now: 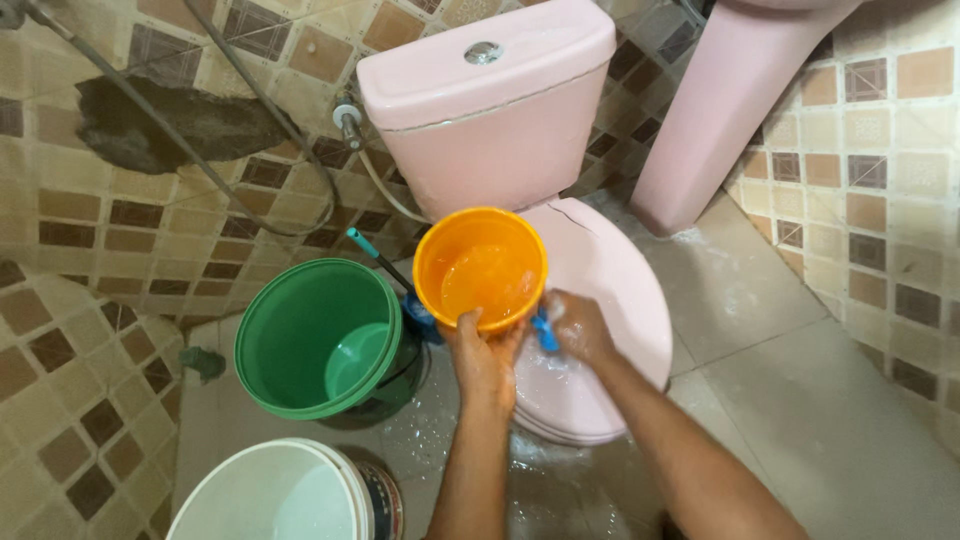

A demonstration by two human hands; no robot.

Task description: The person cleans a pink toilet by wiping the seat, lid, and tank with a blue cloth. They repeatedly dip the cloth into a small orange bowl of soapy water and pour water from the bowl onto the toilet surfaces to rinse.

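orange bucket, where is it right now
In the head view the orange bucket sits centre frame, tilted, gripped at its rim by the left hand, between the green bucket and the pink toilet lid.

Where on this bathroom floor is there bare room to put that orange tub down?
The widest bare patch is the wet grey floor tile right of the pink toilet, bordered by the pink basin pedestal and the tiled wall. It is crowded on the left: the green plastic bucket and white bucket fill the space by the orange plastic tub.
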